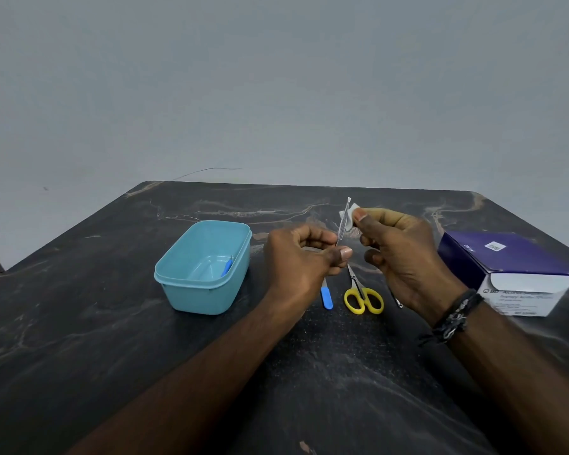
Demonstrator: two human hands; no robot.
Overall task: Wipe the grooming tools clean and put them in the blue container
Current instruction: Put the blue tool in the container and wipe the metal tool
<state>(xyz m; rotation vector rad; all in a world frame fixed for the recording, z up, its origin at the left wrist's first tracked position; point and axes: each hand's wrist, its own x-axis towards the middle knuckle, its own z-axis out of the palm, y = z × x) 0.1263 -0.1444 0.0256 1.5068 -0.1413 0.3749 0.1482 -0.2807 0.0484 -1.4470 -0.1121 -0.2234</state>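
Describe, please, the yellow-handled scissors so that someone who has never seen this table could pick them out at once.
Start at the blue container on the dark marbled table and look right, past the left hand. The scissors lie flat on the table below the two hands, blades pointing away. Their yellow loop handles set them apart from the blue-handled tool on their left.

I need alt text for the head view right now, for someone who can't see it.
The left hand grips metal tweezers upright while the right hand pinches a white wipe against their upper end. On the dark marble table lie yellow-handled scissors and a blue-handled tool; the blue container at left holds another blue-handled tool.
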